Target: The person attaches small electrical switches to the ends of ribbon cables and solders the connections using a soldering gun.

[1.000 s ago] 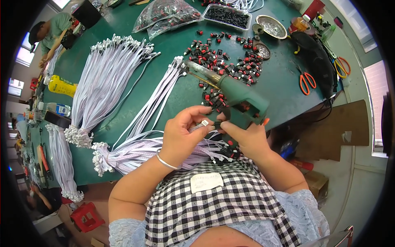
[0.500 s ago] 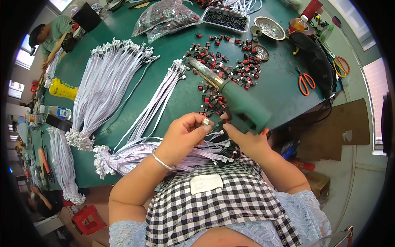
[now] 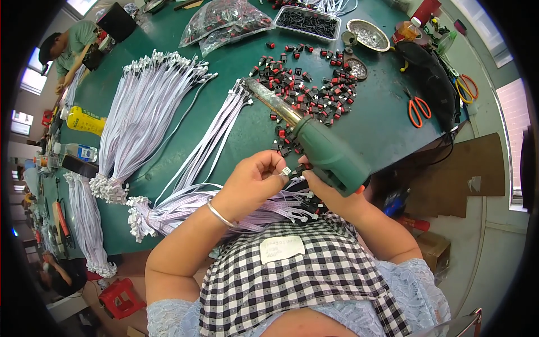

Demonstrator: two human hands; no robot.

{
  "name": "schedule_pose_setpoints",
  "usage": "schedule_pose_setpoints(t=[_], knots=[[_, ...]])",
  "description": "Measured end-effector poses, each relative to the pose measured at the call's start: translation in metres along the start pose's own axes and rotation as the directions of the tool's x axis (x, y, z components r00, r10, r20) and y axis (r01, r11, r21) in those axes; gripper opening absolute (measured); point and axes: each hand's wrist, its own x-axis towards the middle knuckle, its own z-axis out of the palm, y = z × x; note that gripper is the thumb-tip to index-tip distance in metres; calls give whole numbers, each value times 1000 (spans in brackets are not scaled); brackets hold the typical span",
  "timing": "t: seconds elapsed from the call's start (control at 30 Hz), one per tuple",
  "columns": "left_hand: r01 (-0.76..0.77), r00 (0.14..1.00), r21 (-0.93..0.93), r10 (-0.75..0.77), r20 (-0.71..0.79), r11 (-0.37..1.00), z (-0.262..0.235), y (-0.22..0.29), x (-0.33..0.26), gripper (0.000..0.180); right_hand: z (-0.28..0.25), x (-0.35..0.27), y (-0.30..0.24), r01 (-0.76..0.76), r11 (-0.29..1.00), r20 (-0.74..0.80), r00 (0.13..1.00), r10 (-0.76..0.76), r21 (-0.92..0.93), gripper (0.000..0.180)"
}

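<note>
Between thumb and forefinger, my left hand (image 3: 255, 182) pinches a small white connector (image 3: 287, 171) with dark leads. My right hand (image 3: 335, 197) is closed just beside it, thumb and finger on a small black part (image 3: 303, 168), seemingly a rocker switch. A green heat gun (image 3: 331, 154) with a long metal nozzle lies across the right hand, tilted to the far left; its handle and the fingers around it are mostly hidden. Below both hands, a bundle of white ribbon cables (image 3: 179, 213) stretches across my checkered apron.
Loose black-and-red switches (image 3: 331, 92) are scattered beyond the hands. More cable bundles (image 3: 149, 112) lie to the left. At the back are a plastic bag of switches (image 3: 224, 25) and a tray of black parts (image 3: 309, 25). Orange-handled scissors (image 3: 418, 111) lie right.
The heat gun has come slightly nearer to me, its nozzle tip shifting left. My left hand has turned a little, bringing the white connector right and slightly down, nearer the black part.
</note>
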Motion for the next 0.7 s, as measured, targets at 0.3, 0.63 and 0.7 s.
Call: schedule_pose_setpoints(t=[0.3, 0.63, 0.7], knots=[[63, 998, -75, -61, 28, 995, -3, 4, -4, 10, -3, 5, 2, 224, 961, -32, 972, -232, -162, 37], [-50, 999, 161, 50, 4, 986, 2, 8, -6, 11, -9, 6, 12, 445, 837, 106, 894, -435, -318, 48], [-23, 999, 125, 20, 27, 992, 3, 7, -4, 10, -8, 4, 14, 438, 844, 110, 898, -426, -309, 48]])
